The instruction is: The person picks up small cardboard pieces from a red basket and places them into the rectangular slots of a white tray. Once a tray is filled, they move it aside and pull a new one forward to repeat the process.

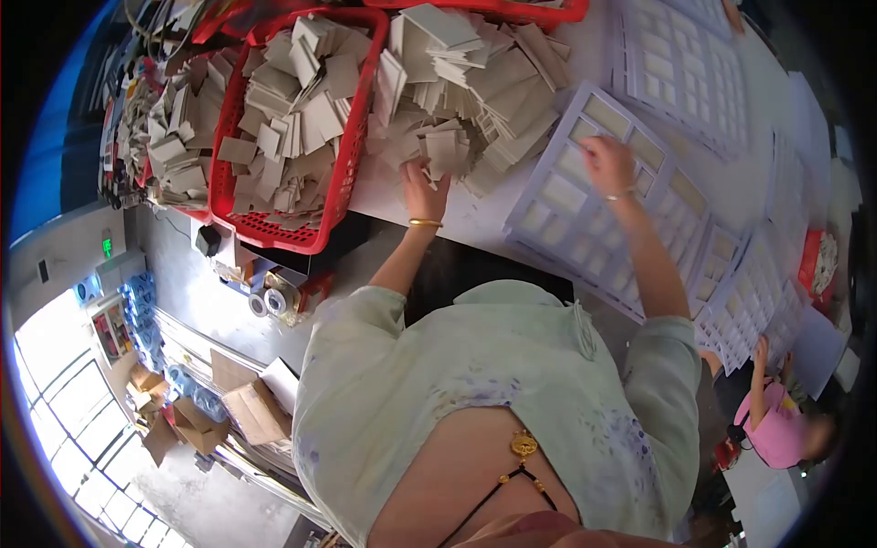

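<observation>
My left hand [426,192] is at the near edge of a loose pile of thin light-grey rectangular tiles [498,96]. Its fingers and thumb are closed around a few small tiles [443,149] there. Over a white tray [559,196] divided into rectangular compartments, my right hand [607,166] is held with its fingers curled together. Whatever those fingers may hold is hidden. Pale pieces lie in several of the tray's compartments.
A red plastic basket [343,183] full of similar tiles stands left of the pile, with more tiles [174,146] beyond it. Further compartment trays [685,73] lie at the back right. Another person in a pink top [775,429] is at the far right.
</observation>
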Demonstrator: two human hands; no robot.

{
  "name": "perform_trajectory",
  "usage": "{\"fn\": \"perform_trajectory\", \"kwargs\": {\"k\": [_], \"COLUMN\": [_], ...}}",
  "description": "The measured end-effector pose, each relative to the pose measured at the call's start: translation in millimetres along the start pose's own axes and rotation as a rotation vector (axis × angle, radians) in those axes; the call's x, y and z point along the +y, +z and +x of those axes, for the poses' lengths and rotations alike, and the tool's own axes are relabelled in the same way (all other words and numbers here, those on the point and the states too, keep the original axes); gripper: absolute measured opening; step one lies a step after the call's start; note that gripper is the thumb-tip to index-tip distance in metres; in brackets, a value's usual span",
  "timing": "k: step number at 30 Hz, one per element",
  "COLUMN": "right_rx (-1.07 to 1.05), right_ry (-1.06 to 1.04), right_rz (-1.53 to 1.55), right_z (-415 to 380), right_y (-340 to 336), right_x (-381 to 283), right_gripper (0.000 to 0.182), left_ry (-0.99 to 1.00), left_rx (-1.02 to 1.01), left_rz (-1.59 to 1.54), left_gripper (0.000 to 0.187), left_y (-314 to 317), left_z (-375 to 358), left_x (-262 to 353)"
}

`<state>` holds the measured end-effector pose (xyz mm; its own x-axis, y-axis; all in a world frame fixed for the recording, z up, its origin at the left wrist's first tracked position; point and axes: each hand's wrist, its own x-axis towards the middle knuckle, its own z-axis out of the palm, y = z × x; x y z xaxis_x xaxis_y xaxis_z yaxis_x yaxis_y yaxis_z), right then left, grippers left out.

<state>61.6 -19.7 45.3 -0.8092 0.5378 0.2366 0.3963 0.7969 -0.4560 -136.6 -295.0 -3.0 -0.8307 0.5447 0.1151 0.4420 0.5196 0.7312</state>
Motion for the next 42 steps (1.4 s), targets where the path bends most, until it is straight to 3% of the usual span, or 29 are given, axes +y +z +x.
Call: {"fn": "perform_trajectory", "kwargs": {"k": [3,7,10,13,19,22,28,31,33,37,39,42], "right_rx": [0.025,-0.053,-0.125,-0.183,-0.09,-0.163,-0.211,-0.333,-0.306,-0.084,0.059,0.331], "right_ry": [-0.222,-0.259,-0.209,-0.259,-0.294,-0.126,-0.081,0.211,0.282,0.506,0.582,0.756], "right_rz": [0.121,0.061,-0.162,-0.189,-0.185,-0.217,-0.07,0.325,0.55,0.948,0.979,1.015], "right_z": [36.0,63.6,75.3,76.3,68.8,68.8,67.0,64.9,57.9,30.6,-0.8,-55.0], "right_y": [55.9,117.3,135.7,138.3,140.5,137.3,120.0,115.9,116.8,75.9,57.0,27.7], "right_x": [-83.8,-143.9,-157.1,-156.7,-150.2,-153.9,-166.3,-151.2,-136.5,-127.0,-110.2,-78.8], "right_gripper": [0.01,0.008,0.015,0.016,0.014,0.012,0.006,0.007,0.01,0.014,0.026,0.042], "left_ry": [-0.016,-0.073,-0.169,-0.135,-0.181,-0.153,-0.084,-0.003,-0.006,0.04,0.263,0.373], "left_rx": [0.044,0.021,0.029,0.052,0.088,0.123,0.123,0.095,0.09,0.063,0.122,-0.107], "left_rz": [0.089,0.056,0.017,0.049,0.004,0.01,-0.154,-0.125,-0.119,-0.143,-0.074,-0.205], "left_gripper": [0.065,0.071,0.07,0.068,0.064,0.063,0.061,0.062,0.061,0.06,0.058,0.058], "left_y": [6.8,24.6,28.0,25.2,28.5,28.3,26.9,21.8,14.1,-2.4,-5.9,6.8], "left_z": [7.8,5.3,2.9,-1.0,-3.3,-1.2,-2.5,-2.4,-3.2,0.8,6.1,12.1], "left_x": [-19.0,-19.0,-14.8,-16.6,-16.0,-13.2,-23.4,-30.5,-27.3,-11.2,10.0,51.6]}}
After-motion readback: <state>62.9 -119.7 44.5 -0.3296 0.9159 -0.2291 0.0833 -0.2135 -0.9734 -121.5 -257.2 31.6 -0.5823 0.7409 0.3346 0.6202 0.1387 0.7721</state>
